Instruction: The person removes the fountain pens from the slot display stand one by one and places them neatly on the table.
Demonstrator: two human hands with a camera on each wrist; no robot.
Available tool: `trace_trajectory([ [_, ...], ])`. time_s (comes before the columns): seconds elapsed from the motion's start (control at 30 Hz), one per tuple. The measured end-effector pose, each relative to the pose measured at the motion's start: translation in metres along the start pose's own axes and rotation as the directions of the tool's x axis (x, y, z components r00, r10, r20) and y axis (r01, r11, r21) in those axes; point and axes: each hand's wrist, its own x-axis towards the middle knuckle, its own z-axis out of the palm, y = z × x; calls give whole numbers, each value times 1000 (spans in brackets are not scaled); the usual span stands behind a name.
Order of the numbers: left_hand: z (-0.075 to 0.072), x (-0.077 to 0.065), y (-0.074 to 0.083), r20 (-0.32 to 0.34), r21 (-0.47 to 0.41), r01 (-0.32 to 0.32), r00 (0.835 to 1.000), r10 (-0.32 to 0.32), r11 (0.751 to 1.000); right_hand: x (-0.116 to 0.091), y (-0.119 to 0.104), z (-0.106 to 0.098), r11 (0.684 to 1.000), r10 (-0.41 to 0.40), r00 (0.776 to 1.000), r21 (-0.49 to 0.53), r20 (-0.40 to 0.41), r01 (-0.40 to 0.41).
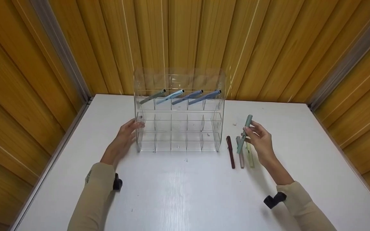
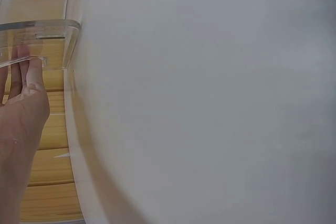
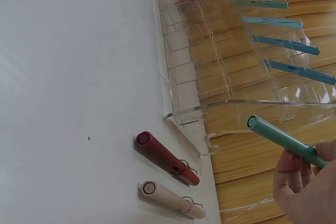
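A clear acrylic pen rack (image 1: 178, 125) with tiers of small compartments stands on the white table. My left hand (image 1: 127, 133) grips its left side panel, fingertips showing through the plastic. To the right of the rack, my right hand (image 1: 260, 139) pinches a green pen (image 3: 281, 139) between thumb and fingers, held tilted over the loose pens. Below it lie a dark red pen (image 1: 230, 152), a pale pink pen (image 3: 170, 199) and a yellow-green pen (image 1: 251, 157), the last partly hidden by the hand in the head view.
Across the rack's top tier lean a dark green pen (image 1: 153, 97), a light blue pen (image 1: 170, 97) and two darker blue pens (image 1: 187, 97). Behind the table (image 1: 172, 192) rises a yellow wood-patterned wall (image 1: 185, 38), with similar walls on both sides.
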Motion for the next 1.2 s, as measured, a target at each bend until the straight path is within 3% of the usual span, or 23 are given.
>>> trace_trajectory([
  [0.7, 1, 2, 0, 16, 3, -4, 1000, 4, 1000, 2, 19, -33, 999, 22, 1000, -47, -3, -22],
  [1.2, 1, 0, -1, -21, 7, 31, 999, -30, 1000, 4, 28, -55, 992, 85, 996, -98, 32, -81],
])
